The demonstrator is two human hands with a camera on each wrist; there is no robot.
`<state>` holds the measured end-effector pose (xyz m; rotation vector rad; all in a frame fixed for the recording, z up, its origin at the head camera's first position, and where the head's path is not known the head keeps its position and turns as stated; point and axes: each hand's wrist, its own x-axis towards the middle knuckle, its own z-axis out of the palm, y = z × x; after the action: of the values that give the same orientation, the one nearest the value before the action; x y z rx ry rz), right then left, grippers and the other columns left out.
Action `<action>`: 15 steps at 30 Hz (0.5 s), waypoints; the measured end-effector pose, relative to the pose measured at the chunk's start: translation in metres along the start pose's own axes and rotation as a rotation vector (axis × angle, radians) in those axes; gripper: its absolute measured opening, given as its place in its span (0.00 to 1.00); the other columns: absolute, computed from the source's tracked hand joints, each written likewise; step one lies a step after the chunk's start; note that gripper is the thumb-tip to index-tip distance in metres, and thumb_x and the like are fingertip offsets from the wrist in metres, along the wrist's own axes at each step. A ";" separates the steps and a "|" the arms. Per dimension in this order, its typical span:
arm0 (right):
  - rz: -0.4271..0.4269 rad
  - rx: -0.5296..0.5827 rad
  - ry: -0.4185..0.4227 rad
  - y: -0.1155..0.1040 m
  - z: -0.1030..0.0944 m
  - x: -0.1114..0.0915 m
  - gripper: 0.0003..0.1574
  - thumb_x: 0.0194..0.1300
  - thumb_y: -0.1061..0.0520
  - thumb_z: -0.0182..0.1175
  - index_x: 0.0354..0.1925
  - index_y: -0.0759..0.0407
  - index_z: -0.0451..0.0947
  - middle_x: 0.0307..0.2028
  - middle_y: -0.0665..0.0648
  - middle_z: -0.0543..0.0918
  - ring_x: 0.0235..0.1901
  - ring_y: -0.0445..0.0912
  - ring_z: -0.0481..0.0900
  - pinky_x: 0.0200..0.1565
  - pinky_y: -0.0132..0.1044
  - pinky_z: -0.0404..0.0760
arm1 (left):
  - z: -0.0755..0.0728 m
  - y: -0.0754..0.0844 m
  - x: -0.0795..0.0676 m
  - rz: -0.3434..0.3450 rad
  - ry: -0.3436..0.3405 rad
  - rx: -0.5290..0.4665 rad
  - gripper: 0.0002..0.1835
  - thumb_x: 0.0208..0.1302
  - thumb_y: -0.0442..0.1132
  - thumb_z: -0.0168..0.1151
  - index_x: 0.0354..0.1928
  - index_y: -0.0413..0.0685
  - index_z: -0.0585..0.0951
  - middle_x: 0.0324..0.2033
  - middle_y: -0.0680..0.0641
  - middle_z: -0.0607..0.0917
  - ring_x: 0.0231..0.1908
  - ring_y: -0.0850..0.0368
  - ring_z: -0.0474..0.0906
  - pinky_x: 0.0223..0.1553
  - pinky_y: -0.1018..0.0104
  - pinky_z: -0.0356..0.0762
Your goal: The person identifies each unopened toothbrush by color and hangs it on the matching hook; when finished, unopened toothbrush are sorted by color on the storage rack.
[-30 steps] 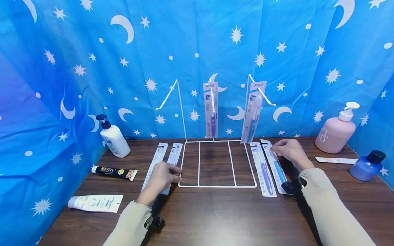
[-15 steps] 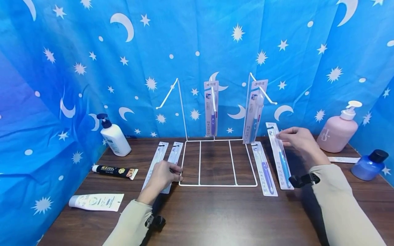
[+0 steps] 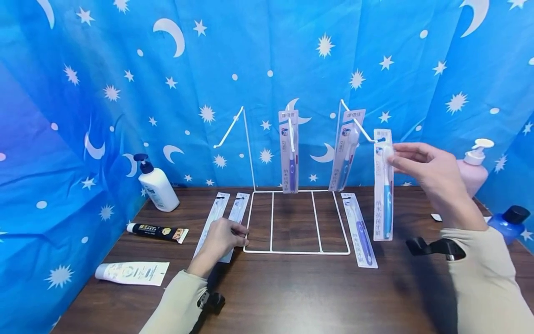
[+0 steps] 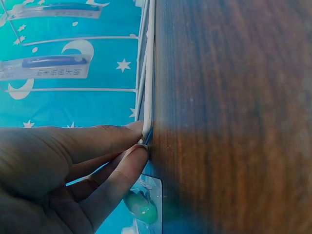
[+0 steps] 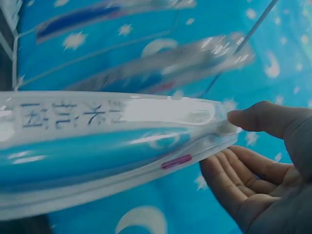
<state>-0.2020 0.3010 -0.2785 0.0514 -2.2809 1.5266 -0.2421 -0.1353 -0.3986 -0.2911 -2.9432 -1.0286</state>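
My right hand (image 3: 438, 176) pinches a packaged blue toothbrush (image 3: 384, 195) by the edge of its upper part. The pack hangs upright in the air, its slotted top beside the tip of the right hook on a white wire rack (image 3: 296, 253). In the right wrist view, thumb and fingers grip one end of that toothbrush pack (image 5: 112, 141). My left hand (image 3: 219, 241) pinches the front left corner of the rack's base; the left wrist view shows thumb and finger on the white wire (image 4: 148, 92). One toothbrush pack (image 3: 289, 160) hangs on the middle hook, another (image 3: 344, 157) on the right.
A purple toothbrush pack (image 3: 359, 232) lies right of the rack. Two more packs (image 3: 210, 218) lie partly under my left hand. A white pump bottle (image 3: 160, 190), black tube (image 3: 156, 232) and white tube (image 3: 131, 273) are at left. A pink pump bottle (image 3: 471, 174) and blue bottle (image 3: 505, 227) are at right.
My right hand has lifted the blue toothbrush pack off the table, up and rightward, to the right hook's tip. My left hand stays on the rack's corner.
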 end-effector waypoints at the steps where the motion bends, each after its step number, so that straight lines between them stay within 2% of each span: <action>1: -0.025 0.040 0.013 -0.007 -0.001 -0.003 0.31 0.63 0.51 0.66 0.61 0.60 0.73 0.44 0.46 0.83 0.41 0.38 0.81 0.41 0.22 0.75 | 0.000 0.000 0.000 0.003 0.002 0.001 0.10 0.45 0.33 0.77 0.33 0.47 0.89 0.22 0.55 0.83 0.24 0.61 0.75 0.28 0.65 0.72; 5: -0.109 0.086 0.057 -0.032 -0.003 -0.017 0.29 0.62 0.58 0.66 0.61 0.59 0.74 0.46 0.52 0.83 0.41 0.41 0.82 0.40 0.23 0.76 | 0.001 0.000 0.002 0.017 0.003 0.001 0.10 0.45 0.33 0.77 0.33 0.47 0.89 0.22 0.55 0.83 0.24 0.61 0.75 0.28 0.65 0.71; 10: -0.139 0.057 0.072 -0.057 -0.002 -0.040 0.30 0.62 0.59 0.66 0.62 0.56 0.74 0.49 0.54 0.82 0.45 0.44 0.80 0.39 0.23 0.76 | 0.001 0.000 0.001 0.007 -0.004 0.014 0.10 0.46 0.33 0.77 0.33 0.47 0.89 0.22 0.55 0.82 0.25 0.60 0.75 0.28 0.65 0.71; 11: -0.148 0.042 0.074 -0.061 -0.001 -0.044 0.30 0.62 0.60 0.66 0.62 0.56 0.74 0.50 0.54 0.82 0.46 0.43 0.80 0.37 0.23 0.76 | 0.001 0.000 0.000 0.004 -0.007 0.013 0.10 0.47 0.33 0.77 0.34 0.47 0.89 0.22 0.55 0.83 0.25 0.60 0.75 0.28 0.65 0.72; 13: -0.170 0.035 0.072 -0.068 0.001 -0.050 0.30 0.61 0.61 0.66 0.62 0.56 0.74 0.50 0.53 0.82 0.43 0.43 0.80 0.25 0.24 0.72 | 0.000 0.000 -0.001 -0.003 -0.005 0.008 0.09 0.47 0.33 0.77 0.33 0.47 0.88 0.22 0.55 0.82 0.25 0.60 0.75 0.28 0.65 0.71; 15: -0.203 -0.012 0.081 -0.073 0.004 -0.055 0.29 0.61 0.61 0.67 0.61 0.55 0.74 0.49 0.52 0.82 0.43 0.41 0.80 0.25 0.22 0.72 | 0.000 0.000 -0.002 -0.009 0.000 0.004 0.09 0.47 0.33 0.77 0.33 0.47 0.88 0.22 0.54 0.82 0.24 0.60 0.75 0.27 0.65 0.71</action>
<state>-0.1349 0.2576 -0.2346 0.2074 -2.1488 1.3861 -0.2398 -0.1360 -0.3989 -0.2779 -2.9491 -1.0238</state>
